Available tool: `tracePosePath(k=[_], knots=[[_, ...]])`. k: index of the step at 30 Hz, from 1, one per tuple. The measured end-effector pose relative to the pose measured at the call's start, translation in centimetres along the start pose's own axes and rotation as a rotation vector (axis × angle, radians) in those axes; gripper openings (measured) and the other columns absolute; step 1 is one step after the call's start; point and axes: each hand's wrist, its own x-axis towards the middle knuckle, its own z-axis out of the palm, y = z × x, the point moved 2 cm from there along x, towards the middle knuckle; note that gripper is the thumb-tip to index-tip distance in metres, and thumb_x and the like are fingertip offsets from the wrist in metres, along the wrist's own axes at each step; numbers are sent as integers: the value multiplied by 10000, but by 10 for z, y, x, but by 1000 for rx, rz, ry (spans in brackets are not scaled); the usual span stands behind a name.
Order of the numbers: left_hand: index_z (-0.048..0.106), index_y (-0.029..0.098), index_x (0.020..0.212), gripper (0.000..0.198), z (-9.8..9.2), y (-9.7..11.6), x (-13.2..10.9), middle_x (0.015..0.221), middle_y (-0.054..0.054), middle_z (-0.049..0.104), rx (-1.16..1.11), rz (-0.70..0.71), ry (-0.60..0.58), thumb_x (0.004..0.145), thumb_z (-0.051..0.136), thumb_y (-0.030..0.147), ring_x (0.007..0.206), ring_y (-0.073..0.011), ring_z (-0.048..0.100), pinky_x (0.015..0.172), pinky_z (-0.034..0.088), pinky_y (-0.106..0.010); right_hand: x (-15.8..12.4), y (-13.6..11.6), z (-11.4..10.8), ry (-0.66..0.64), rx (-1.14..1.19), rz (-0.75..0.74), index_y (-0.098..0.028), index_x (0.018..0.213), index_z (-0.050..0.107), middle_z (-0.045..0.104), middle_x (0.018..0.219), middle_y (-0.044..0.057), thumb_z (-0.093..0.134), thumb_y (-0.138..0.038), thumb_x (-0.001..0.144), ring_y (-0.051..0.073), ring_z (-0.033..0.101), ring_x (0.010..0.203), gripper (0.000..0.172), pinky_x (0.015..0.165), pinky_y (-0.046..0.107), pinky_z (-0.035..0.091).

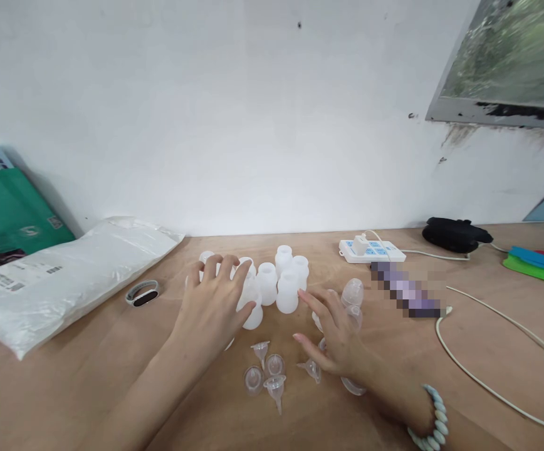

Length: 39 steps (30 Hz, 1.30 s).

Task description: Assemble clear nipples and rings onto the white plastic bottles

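Bottles (287,292) are standing clustered mid-bench (220,423). The left hand (215,297) is arching over the leftmost ones, fingers spread; whether it is gripping any, I cannot tell. The right hand (340,335) is reaching open and empty, index fingertip (304,295) just beside the front bottle. Teats (276,387) are lying nearer, clear caps (353,292) are sitting beyond the right hand.

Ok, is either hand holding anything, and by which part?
The left hand spreads over white bottles, but whether it holds one cannot be told; the right hand is open, with no visible hold.
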Motion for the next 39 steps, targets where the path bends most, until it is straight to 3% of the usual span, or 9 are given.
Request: tracePosePath(k=[8,12,14,17,21,24,29,34,39], knots=[[644,198,1181,310,-6,-23,17,1237,-93,688,-184,-53,-19,959,434,254,1151,-326,587,951,355,-488,1,2,0,46,-2,-12,-133,1395,376,563,1140,172,522,-187,915,303,558,1027,505,825,456,495],[687,197,1103,310,-6,-46,56,1181,-91,724,-117,-8,-124,904,454,148,1095,-320,614,1000,267,-529,2,3,-1,47,10,-5,-133,1358,407,565,1135,173,532,-175,906,300,568,1015,471,811,450,483],[685,210,1131,304,-3,-51,75,1186,-77,726,-180,59,-254,892,500,178,1087,-296,614,1009,270,-485,2,3,-2,51,11,-2,-127,1337,425,576,1127,175,530,-168,905,300,570,1013,447,811,449,474],[697,245,1136,312,5,-51,96,1095,-49,760,-239,82,-438,834,625,280,1046,-297,611,933,350,-407,3,5,-3,65,22,-11,-125,1247,501,612,1064,156,526,-144,906,269,580,937,342,774,414,458],[727,292,1054,368,15,-42,105,1055,-31,771,-247,65,-515,689,723,251,1009,-303,606,833,403,-365,6,8,-4,68,44,-38,-177,944,590,641,819,59,496,-93,907,202,557,739,131,695,356,392],[733,293,1027,400,23,-40,107,1010,-56,777,-256,43,-547,631,723,231,1040,-349,579,757,432,-361,8,8,-5,65,46,-59,-195,792,548,600,679,19,478,-81,902,177,510,642,173,653,336,352],[738,288,874,326,27,-39,106,948,-61,776,-278,53,-572,564,723,191,982,-358,594,722,455,-393,12,8,-8,96,31,-76,-197,776,531,582,649,10,476,-71,890,170,490,620,179,651,327,348],[719,248,814,234,18,-35,105,923,-58,774,-266,79,-527,593,724,172,947,-319,629,799,432,-397,13,8,-11,115,27,-73,-199,770,529,575,643,8,472,-70,893,172,504,624,187,662,328,359],[708,219,830,202,-2,-45,112,908,-45,768,-242,90,-452,646,745,293,827,-242,660,883,399,-384,14,10,-12,128,25,-73,-190,804,554,612,659,18,476,-64,891,172,509,631,172,683,334,380]])
